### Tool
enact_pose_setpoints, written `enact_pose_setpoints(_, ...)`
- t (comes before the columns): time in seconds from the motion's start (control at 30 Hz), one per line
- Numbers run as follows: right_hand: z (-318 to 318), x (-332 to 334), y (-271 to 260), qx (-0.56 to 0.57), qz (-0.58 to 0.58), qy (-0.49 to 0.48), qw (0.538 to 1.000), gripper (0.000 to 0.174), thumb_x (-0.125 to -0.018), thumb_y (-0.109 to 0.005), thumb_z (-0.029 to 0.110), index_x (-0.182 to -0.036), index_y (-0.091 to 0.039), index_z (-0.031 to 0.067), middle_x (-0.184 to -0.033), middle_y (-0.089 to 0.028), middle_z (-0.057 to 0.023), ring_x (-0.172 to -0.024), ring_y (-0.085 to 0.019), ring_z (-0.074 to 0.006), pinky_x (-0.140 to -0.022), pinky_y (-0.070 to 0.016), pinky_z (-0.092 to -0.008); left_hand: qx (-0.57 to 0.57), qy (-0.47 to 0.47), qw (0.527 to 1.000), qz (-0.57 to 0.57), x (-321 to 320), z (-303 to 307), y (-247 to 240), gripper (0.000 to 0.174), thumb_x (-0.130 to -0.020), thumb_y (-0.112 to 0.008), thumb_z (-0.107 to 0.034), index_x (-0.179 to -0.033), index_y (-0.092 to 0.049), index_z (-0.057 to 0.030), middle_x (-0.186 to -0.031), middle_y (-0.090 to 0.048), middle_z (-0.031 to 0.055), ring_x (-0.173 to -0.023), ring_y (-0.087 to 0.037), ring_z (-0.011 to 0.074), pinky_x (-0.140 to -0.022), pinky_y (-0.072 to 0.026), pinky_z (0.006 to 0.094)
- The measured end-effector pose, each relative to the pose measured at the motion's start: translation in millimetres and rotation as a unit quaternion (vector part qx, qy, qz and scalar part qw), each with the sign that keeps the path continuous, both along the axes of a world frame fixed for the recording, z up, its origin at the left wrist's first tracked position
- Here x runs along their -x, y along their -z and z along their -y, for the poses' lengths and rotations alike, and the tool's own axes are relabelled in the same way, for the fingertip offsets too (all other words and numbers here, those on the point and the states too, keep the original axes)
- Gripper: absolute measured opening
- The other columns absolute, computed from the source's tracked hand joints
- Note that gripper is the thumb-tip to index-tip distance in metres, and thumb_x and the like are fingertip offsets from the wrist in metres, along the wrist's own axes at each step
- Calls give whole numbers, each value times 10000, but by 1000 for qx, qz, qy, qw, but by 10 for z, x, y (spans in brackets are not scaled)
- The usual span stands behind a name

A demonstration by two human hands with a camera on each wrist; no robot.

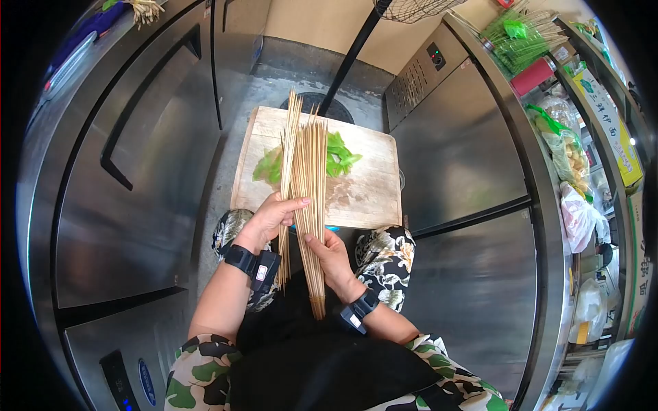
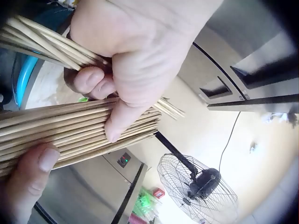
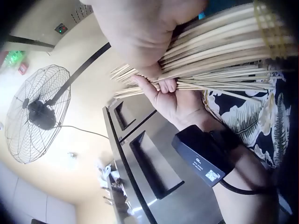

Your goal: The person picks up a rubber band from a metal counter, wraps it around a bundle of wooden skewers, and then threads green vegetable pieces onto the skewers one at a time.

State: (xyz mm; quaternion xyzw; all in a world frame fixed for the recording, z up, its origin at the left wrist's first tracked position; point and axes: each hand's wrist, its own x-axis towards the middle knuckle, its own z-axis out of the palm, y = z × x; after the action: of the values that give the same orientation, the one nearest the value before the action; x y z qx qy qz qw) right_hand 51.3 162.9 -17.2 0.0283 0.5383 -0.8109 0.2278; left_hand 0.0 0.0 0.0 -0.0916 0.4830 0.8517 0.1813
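My left hand (image 1: 275,212) grips a thin bunch of bamboo skewers (image 1: 289,137) in its curled fingers, and its thumb lies across the thicker bundle beside it. That thicker bundle of skewers (image 1: 312,171) is held by my right hand (image 1: 332,259), thumb pressed along its front. Yellowish rubber bands (image 3: 271,28) wrap the bundle's lower end, as the right wrist view shows. Both bunches stand roughly upright, side by side, tips away from me. In the left wrist view, the left thumb rests on the bundle's sticks (image 2: 79,126) near their tips.
Beyond the hands lies a wooden cutting board (image 1: 370,198) with cut green pieces (image 1: 340,156) on it. Steel refrigerators stand close on the left (image 1: 137,226) and right (image 1: 466,151). A black fan (image 2: 201,186) stands behind the board. Shelves at right hold bagged goods (image 1: 576,161).
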Motion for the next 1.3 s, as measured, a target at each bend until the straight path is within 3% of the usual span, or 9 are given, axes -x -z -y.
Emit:
enact_pose_setpoints(0.37, -56, 7, -41, 18, 15, 17, 1000, 90, -885, -556, 117, -936, -588, 50, -808, -625, 0, -655, -559, -47, -580, -466, -192, -14, 0, 1000, 2, -6, 20, -12, 145, -791, -664, -156, -870, -599, -53, -646, -533, -51, -460, -356, 8, -404, -250, 160)
enact_pose_setpoints(0.77, -58, 9, -11, 29, 24, -7, 999, 146, -878, -565, 95, -1016, -581, 50, -864, -618, 11, -708, -549, -41, -637, -459, -196, -11, 11, 1000, 0, -34, -5, -90, 113, -815, -624, -145, -894, -587, -73, -604, -489, -80, -446, -327, -3, -409, -232, 153)
enact_pose_setpoints(0.97, -37, -16, -21, 48, 32, 16, 998, 125, -877, -560, 93, -994, -585, 56, -843, -613, 16, -701, -543, -40, -625, -457, -197, -44, 9, 999, 3, 4, 34, 82, 108, -825, -603, -145, -858, -595, -43, -575, -478, -65, -432, -316, 4, -401, -237, 155)
enact_pose_setpoints(1.17, -73, 0, -16, 52, 37, 8, 998, 116, -877, -553, 84, -984, -588, 58, -830, -612, 17, -678, -539, -41, -601, -453, -200, -21, 14, 1000, 1, -5, 19, 19, 158, -830, -601, -149, -876, -611, 2, -606, -523, -38, -436, -324, 10, -402, -252, 148)
enact_pose_setpoints(1.3, -68, 4, -29, 58, 39, 18, 997, 117, -874, -558, 83, -984, -589, 59, -814, -609, 19, -659, -535, -41, -587, -448, -197, -1, 20, 1000, 5, -13, -4, -22, 162, -833, -622, -179, -878, -614, -24, -672, -572, -25, -460, -348, 7, -408, -256, 144)
